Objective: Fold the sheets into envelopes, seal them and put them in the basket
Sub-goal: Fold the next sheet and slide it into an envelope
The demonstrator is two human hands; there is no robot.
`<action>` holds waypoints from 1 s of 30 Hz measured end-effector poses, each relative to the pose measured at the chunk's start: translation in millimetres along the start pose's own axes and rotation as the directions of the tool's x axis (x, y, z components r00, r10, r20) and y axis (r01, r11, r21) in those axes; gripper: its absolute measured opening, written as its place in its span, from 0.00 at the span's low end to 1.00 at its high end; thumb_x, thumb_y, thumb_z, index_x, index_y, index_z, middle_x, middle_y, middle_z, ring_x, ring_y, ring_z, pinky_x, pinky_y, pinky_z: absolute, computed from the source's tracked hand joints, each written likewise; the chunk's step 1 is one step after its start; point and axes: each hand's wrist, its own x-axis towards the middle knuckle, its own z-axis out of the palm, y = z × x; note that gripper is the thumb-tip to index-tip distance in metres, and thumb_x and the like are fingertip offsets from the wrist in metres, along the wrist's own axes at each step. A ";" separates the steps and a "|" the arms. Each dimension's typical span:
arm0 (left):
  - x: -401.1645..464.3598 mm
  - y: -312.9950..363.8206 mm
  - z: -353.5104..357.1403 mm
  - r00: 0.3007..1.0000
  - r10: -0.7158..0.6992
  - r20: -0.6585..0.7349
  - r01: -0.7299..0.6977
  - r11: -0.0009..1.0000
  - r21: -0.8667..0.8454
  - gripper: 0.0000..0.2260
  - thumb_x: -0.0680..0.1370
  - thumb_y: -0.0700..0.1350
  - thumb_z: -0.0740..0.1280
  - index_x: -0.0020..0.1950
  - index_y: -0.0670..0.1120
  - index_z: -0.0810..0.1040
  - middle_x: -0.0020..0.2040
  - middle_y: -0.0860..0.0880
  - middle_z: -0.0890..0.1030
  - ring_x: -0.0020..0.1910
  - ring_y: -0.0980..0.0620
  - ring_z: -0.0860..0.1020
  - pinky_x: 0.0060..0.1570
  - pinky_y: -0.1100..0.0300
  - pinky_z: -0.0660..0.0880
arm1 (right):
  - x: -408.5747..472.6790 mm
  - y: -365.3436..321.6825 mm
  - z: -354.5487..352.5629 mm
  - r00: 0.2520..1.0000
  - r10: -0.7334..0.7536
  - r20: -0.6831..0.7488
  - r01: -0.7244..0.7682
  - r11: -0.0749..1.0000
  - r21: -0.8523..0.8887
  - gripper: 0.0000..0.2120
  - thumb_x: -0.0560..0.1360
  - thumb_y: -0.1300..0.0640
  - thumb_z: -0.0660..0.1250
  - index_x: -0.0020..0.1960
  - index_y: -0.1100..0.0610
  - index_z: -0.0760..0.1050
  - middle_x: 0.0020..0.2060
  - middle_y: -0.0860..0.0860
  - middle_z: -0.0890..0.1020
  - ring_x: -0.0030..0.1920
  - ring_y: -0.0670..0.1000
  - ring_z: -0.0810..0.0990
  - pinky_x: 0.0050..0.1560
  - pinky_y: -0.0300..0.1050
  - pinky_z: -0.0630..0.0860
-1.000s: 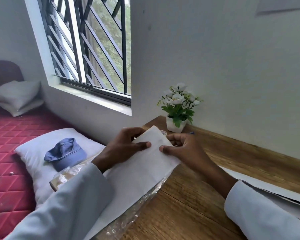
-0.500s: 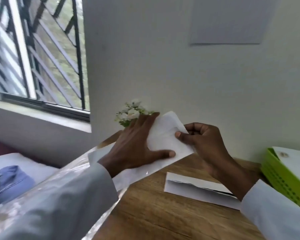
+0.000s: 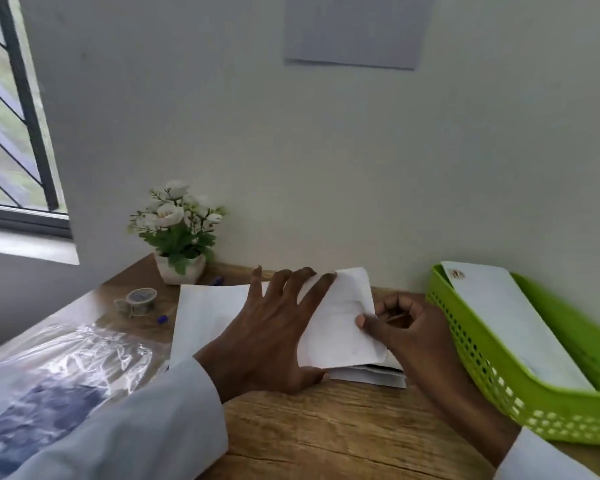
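Note:
A white sheet (image 3: 208, 313) lies on the wooden desk (image 3: 326, 427) with its right part folded over (image 3: 340, 327). My left hand (image 3: 267, 337) lies flat on it with fingers spread, pressing the sheet down. My right hand (image 3: 402, 327) pinches the folded part's right edge between thumb and curled fingers. Under the fold lies a stack of white paper (image 3: 371, 375). The green perforated basket (image 3: 482, 368) stands at the right and holds a white envelope (image 3: 506, 317) with a small round seal.
A potted white flower (image 3: 177, 233) stands at the back by the wall. A tape roll (image 3: 137, 299) and small blue caps lie left of the sheet. A clear plastic wrap (image 3: 77, 358) covers the desk's left end. A window is at far left.
The sheet was held up in both hands; now it lies on the desk, my left hand flat on it. The view swung right, bringing the basket fully in.

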 end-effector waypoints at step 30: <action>-9.3 -2.1 7.0 0.995 0.069 -0.065 -0.060 0.990 0.126 0.51 0.65 0.75 0.62 0.79 0.48 0.52 0.75 0.42 0.63 0.71 0.38 0.65 0.69 0.26 0.50 | -8.2 -13.3 1.0 0.973 0.090 0.212 -0.108 0.991 0.075 0.04 0.75 0.56 0.72 0.47 0.53 0.85 0.41 0.49 0.88 0.43 0.49 0.87 0.45 0.50 0.83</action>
